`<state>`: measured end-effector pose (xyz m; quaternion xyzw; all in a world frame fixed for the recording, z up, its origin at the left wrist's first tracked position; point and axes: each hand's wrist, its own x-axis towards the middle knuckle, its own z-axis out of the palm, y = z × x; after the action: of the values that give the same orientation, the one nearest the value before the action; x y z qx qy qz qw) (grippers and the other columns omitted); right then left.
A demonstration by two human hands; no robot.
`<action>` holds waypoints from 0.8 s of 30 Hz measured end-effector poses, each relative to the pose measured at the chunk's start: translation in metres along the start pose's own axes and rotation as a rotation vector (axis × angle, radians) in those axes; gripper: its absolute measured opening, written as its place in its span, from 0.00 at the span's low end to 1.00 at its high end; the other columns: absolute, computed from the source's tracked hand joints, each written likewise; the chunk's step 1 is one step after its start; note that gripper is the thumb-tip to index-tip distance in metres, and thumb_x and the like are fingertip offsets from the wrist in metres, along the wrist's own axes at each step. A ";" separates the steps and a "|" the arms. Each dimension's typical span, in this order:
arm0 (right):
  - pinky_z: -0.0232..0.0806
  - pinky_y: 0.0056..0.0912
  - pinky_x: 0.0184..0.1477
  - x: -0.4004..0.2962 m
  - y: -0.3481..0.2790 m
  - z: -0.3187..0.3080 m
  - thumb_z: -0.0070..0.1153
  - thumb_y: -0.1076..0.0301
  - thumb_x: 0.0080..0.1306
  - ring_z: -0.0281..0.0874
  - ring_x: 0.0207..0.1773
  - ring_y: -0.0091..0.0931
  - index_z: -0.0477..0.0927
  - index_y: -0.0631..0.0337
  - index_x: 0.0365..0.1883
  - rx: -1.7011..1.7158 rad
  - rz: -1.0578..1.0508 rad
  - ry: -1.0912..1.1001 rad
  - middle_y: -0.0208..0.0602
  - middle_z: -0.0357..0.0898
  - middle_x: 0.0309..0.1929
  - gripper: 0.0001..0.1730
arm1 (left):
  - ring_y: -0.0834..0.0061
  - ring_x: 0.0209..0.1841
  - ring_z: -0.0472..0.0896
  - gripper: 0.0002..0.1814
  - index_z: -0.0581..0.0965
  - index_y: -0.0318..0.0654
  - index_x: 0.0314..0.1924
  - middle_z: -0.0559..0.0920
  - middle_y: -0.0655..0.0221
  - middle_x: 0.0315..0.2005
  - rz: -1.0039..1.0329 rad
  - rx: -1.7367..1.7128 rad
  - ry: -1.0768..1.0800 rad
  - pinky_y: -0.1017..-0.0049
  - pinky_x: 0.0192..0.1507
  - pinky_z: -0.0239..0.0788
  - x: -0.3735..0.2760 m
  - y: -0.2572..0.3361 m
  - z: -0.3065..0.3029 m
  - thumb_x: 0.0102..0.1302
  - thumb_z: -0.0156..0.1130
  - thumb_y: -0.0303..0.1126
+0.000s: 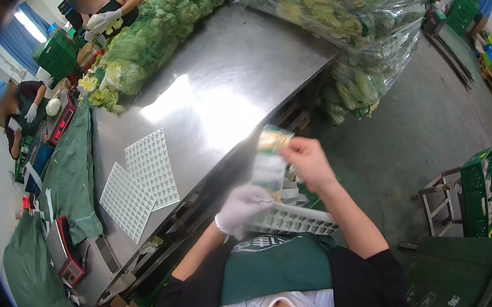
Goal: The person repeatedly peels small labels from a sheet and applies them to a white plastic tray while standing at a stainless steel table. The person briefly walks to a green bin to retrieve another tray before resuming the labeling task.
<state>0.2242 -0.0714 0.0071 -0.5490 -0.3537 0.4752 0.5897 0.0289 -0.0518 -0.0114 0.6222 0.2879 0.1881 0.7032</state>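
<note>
My bare right hand pinches the upper end of a strip of printed labels, green, yellow and white, blurred. At the strip's lower end is my left hand in a white glove. Its fingers are closed on a curled white sheet of stickers in front of my green apron. Whether the left fingers also grip the strip is hard to tell. Two flat sticker sheets overlap on the steel table to the left.
Cabbages in green net line the table's far side; plastic film wraps more cabbages. Two co-workers in gloves stand beyond. A phone and a red-edged scale lie at left. A green crate stands right, beside a green bin.
</note>
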 end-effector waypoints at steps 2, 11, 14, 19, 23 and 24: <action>0.56 0.22 0.22 0.018 -0.006 -0.018 0.53 0.70 0.61 0.59 0.22 0.13 0.71 0.67 0.18 -0.148 -0.030 0.212 0.23 0.67 0.16 0.14 | 0.83 0.33 0.75 0.04 0.78 0.33 0.29 0.77 0.71 0.30 -0.019 0.016 0.003 0.83 0.35 0.66 -0.006 -0.006 0.004 0.54 0.65 0.23; 0.63 0.23 0.30 -0.025 0.002 0.022 0.62 0.73 0.52 0.64 0.25 0.19 0.67 0.64 0.40 -0.536 -0.371 -0.092 0.28 0.65 0.23 0.19 | 0.82 0.34 0.76 0.04 0.77 0.32 0.29 0.77 0.70 0.31 0.083 0.101 0.161 0.82 0.37 0.68 -0.004 -0.008 -0.005 0.54 0.64 0.22; 0.61 0.23 0.28 -0.019 -0.003 0.012 0.61 0.71 0.55 0.64 0.24 0.19 0.70 0.65 0.38 -0.533 -0.147 0.099 0.29 0.68 0.23 0.16 | 0.82 0.33 0.76 0.04 0.77 0.32 0.29 0.76 0.71 0.31 0.124 0.122 0.170 0.82 0.37 0.68 -0.005 -0.004 -0.009 0.53 0.65 0.21; 0.57 0.23 0.19 -0.012 0.002 0.010 0.54 0.65 0.61 0.62 0.21 0.16 0.70 0.65 0.19 -0.238 0.016 -0.144 0.28 0.64 0.15 0.15 | 0.83 0.33 0.75 0.04 0.77 0.32 0.28 0.76 0.71 0.30 0.104 -0.005 0.093 0.83 0.35 0.67 -0.002 0.007 -0.001 0.53 0.65 0.21; 0.48 0.20 0.13 0.025 0.008 -0.031 0.52 0.67 0.63 0.56 0.16 0.13 0.70 0.62 0.18 -0.068 0.024 0.172 0.23 0.64 0.16 0.14 | 0.83 0.34 0.75 0.03 0.77 0.32 0.29 0.77 0.71 0.30 0.026 0.010 -0.006 0.82 0.37 0.66 -0.011 -0.007 0.006 0.54 0.64 0.21; 0.53 0.21 0.16 0.026 -0.002 -0.036 0.50 0.67 0.64 0.58 0.18 0.14 0.70 0.62 0.23 -0.138 0.066 0.191 0.24 0.64 0.17 0.12 | 0.83 0.34 0.75 0.03 0.77 0.32 0.29 0.77 0.71 0.30 0.040 0.025 0.018 0.82 0.37 0.66 -0.011 -0.007 0.006 0.54 0.63 0.20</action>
<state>0.2661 -0.0581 0.0007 -0.6422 -0.3095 0.4146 0.5656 0.0236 -0.0641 -0.0164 0.6348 0.2841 0.2039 0.6890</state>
